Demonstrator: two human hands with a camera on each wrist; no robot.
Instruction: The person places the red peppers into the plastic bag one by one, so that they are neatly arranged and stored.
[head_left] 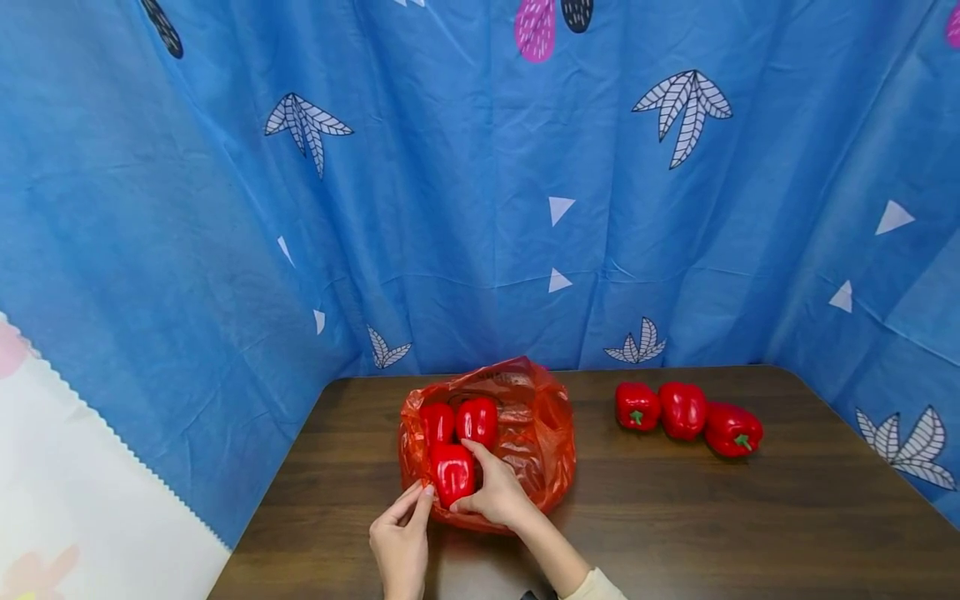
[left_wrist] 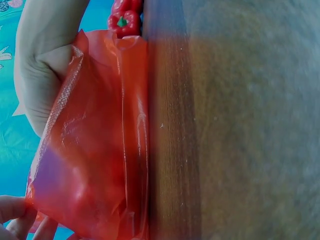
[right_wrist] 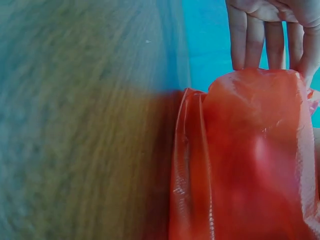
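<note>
A thin red plastic bag (head_left: 557, 450) stands with its mouth spread wide on the brown table. My left hand (head_left: 401, 533) pinches its near left rim between thumb and fingers. Inside the bag, my right hand (head_left: 501, 492) holds a red bell pepper (head_left: 453, 475), thumb on the near side and fingers on the far side. Just behind that one lie two more red bell peppers, one at the left (head_left: 437, 422) and one beside it (head_left: 477, 421). From the left wrist view, the bag's wall (left_wrist: 95, 145) hides the right hand's fingers.
Three red bell peppers lie in a row on the table right of the bag: one (head_left: 636, 406), a middle one (head_left: 682, 410) and one nearer (head_left: 732, 430). A blue patterned curtain (head_left: 480, 208) hangs behind the table (head_left: 675, 525). White cloth (head_left: 75, 483) hangs at the left.
</note>
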